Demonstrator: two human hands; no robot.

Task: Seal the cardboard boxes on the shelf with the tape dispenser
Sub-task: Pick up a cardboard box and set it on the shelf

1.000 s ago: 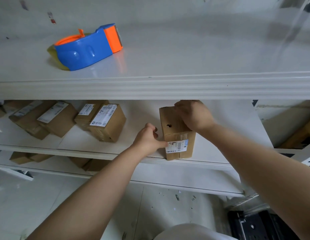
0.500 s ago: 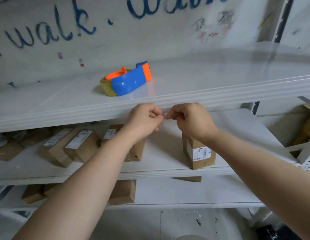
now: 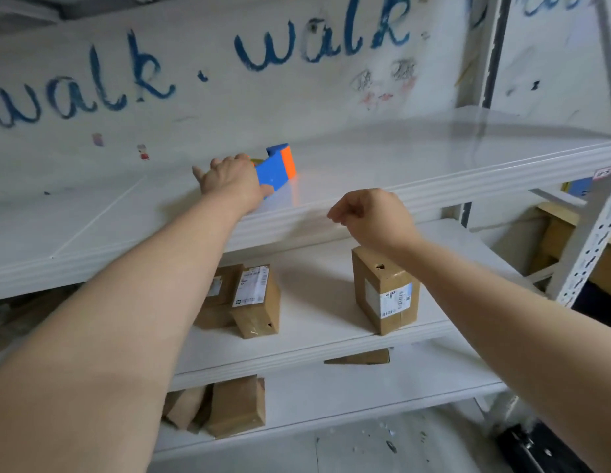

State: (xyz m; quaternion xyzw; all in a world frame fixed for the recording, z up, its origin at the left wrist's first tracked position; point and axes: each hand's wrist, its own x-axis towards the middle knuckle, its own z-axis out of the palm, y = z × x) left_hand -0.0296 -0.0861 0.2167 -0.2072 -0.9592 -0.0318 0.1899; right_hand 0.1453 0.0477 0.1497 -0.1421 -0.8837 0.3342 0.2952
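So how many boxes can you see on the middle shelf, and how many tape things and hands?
Cardboard boxes on the middle shelf, not hidden by an arm: 3
Tape dispenser: 1
Hands, left and right: 2
Total: 6

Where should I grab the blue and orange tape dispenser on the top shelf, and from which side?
Take the blue and orange plastic tape dispenser by its blue body, from above and from the left, where the left hand lies over it. It seems to lie flat on the white top shelf, broad blue face up; keep off the orange end on the right.
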